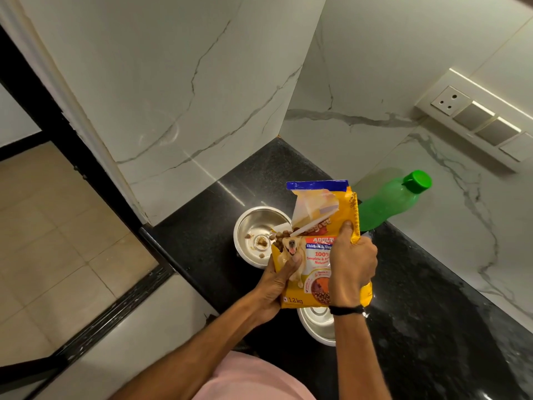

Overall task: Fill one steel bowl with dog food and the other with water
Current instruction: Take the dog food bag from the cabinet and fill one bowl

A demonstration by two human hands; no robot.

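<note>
Together both hands hold the yellow dog food bag [320, 255], tipped with its torn mouth over the far steel bowl [258, 236]. The left hand [277, 287] cups the bag's lower edge, thumb pressed flat on the front; the right hand [350, 264] wraps its side, fingers curled behind. Kibble [281, 238] spills at the opening, with a few pieces in the bowl. A second steel bowl [317, 326] sits beneath the bag; a green bottle [389, 200] stands behind on the black counter [432, 313].

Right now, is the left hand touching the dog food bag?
Touching. Head view shows the left hand gripping the dog food bag at its lower edge, thumb on its front.
</note>
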